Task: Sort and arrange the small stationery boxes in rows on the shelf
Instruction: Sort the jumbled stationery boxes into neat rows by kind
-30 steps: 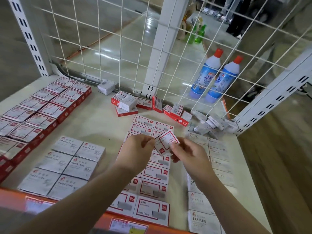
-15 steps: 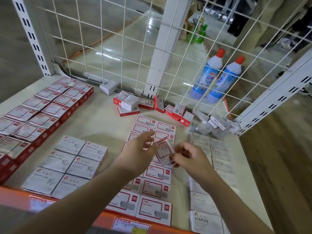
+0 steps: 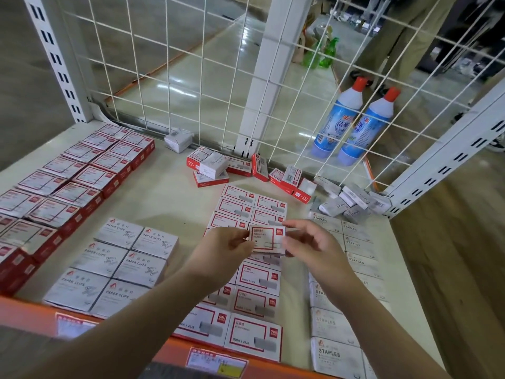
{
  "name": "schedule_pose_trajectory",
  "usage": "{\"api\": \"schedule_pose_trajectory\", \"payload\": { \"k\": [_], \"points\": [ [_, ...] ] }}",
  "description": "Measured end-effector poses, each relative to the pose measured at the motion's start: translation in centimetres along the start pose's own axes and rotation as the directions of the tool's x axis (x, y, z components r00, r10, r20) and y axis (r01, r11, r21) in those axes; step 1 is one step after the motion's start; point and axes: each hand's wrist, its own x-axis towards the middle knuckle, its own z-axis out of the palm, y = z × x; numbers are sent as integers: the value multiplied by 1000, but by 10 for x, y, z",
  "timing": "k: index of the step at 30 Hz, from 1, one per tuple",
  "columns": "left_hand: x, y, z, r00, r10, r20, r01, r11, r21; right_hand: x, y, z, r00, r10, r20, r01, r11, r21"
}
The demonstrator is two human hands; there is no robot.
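While both hands hover above the middle rows, the left hand (image 3: 226,248) and right hand (image 3: 308,242) pinch one red-and-white box (image 3: 267,239) by its side edges. Bare shelf (image 3: 169,198) lies beyond, toward the back edge, where loose boxes (image 3: 216,168) crowd the wire grid (image 3: 175,77).

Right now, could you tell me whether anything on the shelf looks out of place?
Yes: red-and-white boxes lie jumbled, some on edge, by the wire mesh; grey boxes are heaped in the back right corner.
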Motion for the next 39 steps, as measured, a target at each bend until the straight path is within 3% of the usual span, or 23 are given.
{"api": "schedule_pose_trajectory", "payload": {
  "k": [4,12,23,36,39],
  "points": [
    [-1,2,-1,998,-2,-65,2,1000,-8,-1,3,3,995,-19,95,27,996,-81],
    [-3,3,-3,997,6,-80,-15,994,-111,0,5,0,992,-126,11,127,988,-86],
    [-6,2,-4,997,47,-62,-40,993,109,-1,5,3,989,-149,11,149,977,-151],
    [-9,0,-15,999,14,-44,-8,991,134,-1,-1,10,989,-146,-12,141,972,-188],
    [-13,2,-28,995,55,-84,-30,960,278,4,-6,19,988,-150,-33,141,972,-186]
  ]
}}
